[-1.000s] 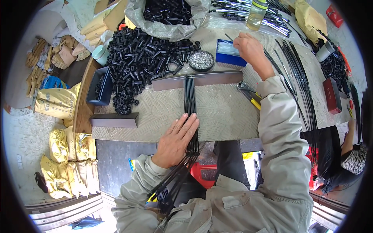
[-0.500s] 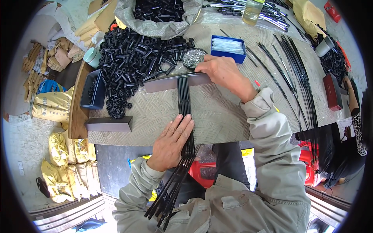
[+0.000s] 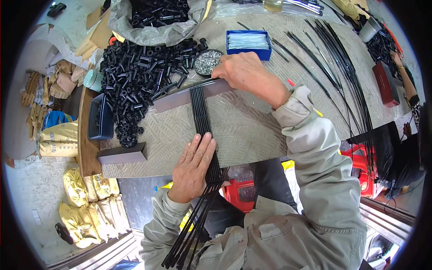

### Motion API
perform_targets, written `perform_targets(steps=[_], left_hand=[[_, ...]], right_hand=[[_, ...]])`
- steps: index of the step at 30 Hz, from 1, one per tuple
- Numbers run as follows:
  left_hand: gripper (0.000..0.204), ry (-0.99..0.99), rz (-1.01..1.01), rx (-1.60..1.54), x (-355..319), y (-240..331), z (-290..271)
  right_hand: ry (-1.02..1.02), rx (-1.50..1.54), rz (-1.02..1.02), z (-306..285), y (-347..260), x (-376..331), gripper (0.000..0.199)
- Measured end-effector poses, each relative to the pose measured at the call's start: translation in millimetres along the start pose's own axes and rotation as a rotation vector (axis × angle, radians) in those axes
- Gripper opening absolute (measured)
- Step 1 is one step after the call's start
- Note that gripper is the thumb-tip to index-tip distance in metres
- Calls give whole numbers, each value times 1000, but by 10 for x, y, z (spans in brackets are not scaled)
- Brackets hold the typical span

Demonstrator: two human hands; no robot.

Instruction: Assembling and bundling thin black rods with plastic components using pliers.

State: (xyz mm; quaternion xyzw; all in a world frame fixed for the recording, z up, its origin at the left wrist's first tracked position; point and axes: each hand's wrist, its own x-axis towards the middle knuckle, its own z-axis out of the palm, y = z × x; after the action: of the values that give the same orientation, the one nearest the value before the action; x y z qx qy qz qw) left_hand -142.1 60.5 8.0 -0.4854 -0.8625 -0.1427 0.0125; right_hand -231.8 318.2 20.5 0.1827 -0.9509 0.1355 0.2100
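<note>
Pressing flat with fingers together, the left hand (image 3: 193, 164) pins a bundle of black rods (image 3: 203, 121) against the bench (image 3: 252, 130); the rods' near ends hang off the bench edge over the person's lap. Farther along, the rods' far ends butt against a long grey bar (image 3: 180, 96), where the right hand (image 3: 245, 72) rests, fingers curled on the bar's end. Beyond lie a heap of black tubes (image 3: 144, 76), a round dish of silver screws (image 3: 208, 60) and a blue box (image 3: 249, 43).
</note>
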Motion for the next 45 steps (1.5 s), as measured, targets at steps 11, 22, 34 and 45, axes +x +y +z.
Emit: perform_targets(steps=[11, 22, 34, 45], left_hand=[[87, 9, 5, 7, -10, -8, 14], [87, 17, 9, -7, -11, -11, 6], [92, 5, 33, -3, 5, 2, -20], [58, 127, 18, 53, -14, -64, 45]], right_hand=[[41, 1, -45, 182, -94, 59, 9], [49, 40, -133, 177, -83, 64, 8], [35, 13, -68, 186, 55, 75, 7], [81, -330, 139, -184, 772, 44, 3]])
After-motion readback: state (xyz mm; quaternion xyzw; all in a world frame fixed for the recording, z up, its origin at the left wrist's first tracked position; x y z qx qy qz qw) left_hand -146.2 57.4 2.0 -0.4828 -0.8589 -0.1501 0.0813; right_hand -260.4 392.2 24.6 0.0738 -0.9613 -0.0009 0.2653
